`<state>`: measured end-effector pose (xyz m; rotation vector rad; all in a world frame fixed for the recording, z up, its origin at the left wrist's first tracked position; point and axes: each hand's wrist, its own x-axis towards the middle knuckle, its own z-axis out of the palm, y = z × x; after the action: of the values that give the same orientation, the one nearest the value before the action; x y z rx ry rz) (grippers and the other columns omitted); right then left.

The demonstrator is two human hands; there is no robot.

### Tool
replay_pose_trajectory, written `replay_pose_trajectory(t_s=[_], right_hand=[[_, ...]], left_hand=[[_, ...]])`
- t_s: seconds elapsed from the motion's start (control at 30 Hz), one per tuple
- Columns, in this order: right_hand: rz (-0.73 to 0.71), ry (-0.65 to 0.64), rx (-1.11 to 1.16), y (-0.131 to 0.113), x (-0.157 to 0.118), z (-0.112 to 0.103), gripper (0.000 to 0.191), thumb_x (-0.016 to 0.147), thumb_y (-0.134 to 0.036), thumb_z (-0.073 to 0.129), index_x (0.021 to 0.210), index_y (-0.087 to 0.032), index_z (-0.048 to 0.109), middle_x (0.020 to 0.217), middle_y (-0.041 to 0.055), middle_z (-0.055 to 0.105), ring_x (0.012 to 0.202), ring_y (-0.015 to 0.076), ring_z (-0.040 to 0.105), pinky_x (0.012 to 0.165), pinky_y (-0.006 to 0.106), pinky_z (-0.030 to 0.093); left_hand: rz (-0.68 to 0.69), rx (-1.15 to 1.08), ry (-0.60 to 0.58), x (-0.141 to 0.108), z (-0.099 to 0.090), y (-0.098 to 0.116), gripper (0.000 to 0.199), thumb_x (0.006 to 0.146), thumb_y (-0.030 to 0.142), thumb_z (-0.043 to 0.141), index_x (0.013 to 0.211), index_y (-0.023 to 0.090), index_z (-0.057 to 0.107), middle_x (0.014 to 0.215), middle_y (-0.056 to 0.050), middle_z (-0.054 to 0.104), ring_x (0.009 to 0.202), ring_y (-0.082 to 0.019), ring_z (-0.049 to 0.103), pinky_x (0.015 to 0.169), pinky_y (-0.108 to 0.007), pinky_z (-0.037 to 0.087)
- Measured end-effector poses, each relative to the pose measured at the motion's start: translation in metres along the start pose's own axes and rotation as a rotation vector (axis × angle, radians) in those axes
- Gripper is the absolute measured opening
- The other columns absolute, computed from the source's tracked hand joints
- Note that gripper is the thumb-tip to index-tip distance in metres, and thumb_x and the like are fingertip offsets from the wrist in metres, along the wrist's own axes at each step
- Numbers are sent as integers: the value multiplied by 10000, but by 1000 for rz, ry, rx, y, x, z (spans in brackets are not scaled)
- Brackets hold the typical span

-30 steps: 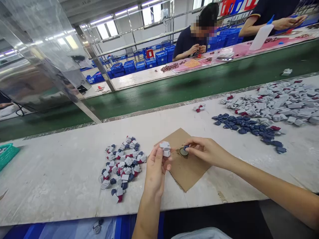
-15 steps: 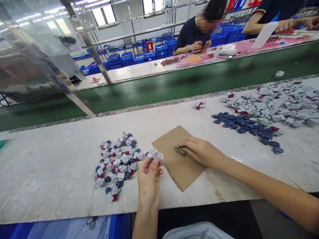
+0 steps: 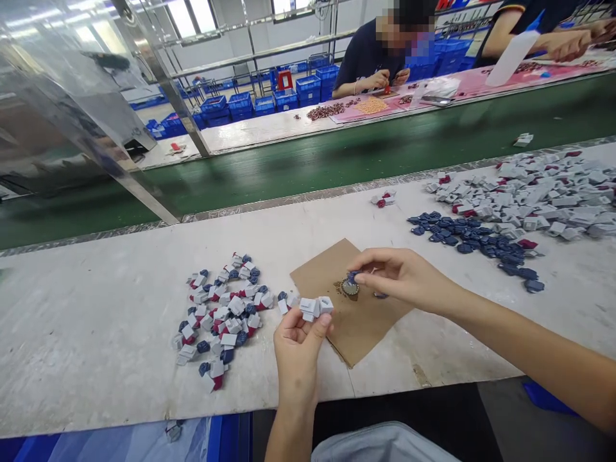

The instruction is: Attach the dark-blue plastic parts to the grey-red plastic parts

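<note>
on the pale worktable (image 3: 96, 359), near its front edge, left hand (image 3: 297, 350) raised with fingers pinched shut around a grey plastic piece (image 3: 315, 307), held just off the left corner of the brown cardboard sheet (image 3: 353, 324). just right of it, over the cardboard, right hand (image 3: 402, 277) with thumb and forefinger closed on a small dark blue part (image 3: 351, 277), pressed against or just above a small round dark disc (image 3: 350, 289) lying on the cardboard; cannot tell whether touching. another dark blue bit half hidden under the right palm.

left of the left hand, lying loose on the table: a pile of assembled pieces (image 3: 224, 314), grey with blue and red ends, its nearest ones just beside the held grey piece. far right, well apart from both hands: a scatter of dark blue parts (image 3: 474, 240), and behind it a large heap of grey pieces (image 3: 539, 196) with some red among them. two or three stray pieces (image 3: 384, 199) near the table's far edge.

beyond the table, a green conveyor belt (image 3: 312, 170), then another bench with two people seated, hands busy over pink mats (image 3: 433, 96). stacked blue crates (image 3: 269, 102) behind them. upper left, a slanted clear plastic panel (image 3: 72, 83) on a metal frame.
</note>
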<state>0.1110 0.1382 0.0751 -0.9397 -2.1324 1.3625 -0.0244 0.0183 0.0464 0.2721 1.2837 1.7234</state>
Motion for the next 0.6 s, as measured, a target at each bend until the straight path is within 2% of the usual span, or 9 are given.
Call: replay_pose_trajectory(t_s=[0.07, 0.17, 0.33, 0.47, 0.6], right_hand=[[106, 9, 174, -14, -7, 1, 192, 787, -362, 588, 854, -185, 619, 752, 23, 637, 611, 117, 569, 511, 225, 447], [115, 14, 250, -27, -15, 5, 166, 750, -346, 631, 806, -189, 630, 730, 12, 637, 631, 115, 580, 531, 216, 450], [27, 73, 166, -34, -23, 9, 142, 756, -322, 621, 812, -193, 639, 814, 34, 654, 733, 147, 614, 626, 245, 493], [-6, 89, 89, -37, -28, 9, 136, 758, -318, 614, 811, -196, 644, 828, 43, 654, 736, 161, 611, 595, 249, 496], [-49, 67, 44, -41, -31, 9, 115, 771, -297, 609, 812, -202, 657, 814, 30, 646, 692, 134, 601, 579, 232, 487]], left_hand=[[-8, -9, -19, -5, 4, 1, 217, 550, 223, 788, 740, 172, 695, 723, -14, 721, 677, -115, 670, 542, -134, 495], [6, -27, -63, -11, 9, 2, 207, 543, 220, 796, 716, 177, 691, 680, -3, 711, 633, -106, 660, 527, -131, 486], [35, -41, -125, -16, 12, 2, 198, 548, 234, 801, 708, 185, 697, 637, 15, 694, 551, -65, 610, 520, -124, 472], [33, -56, -139, -17, 12, 2, 197, 550, 231, 802, 718, 199, 704, 632, 29, 687, 558, -55, 595, 526, -120, 472], [33, -54, -149, -17, 11, 2, 197, 555, 226, 799, 726, 197, 706, 634, 34, 669, 565, -49, 577, 530, -117, 472]])
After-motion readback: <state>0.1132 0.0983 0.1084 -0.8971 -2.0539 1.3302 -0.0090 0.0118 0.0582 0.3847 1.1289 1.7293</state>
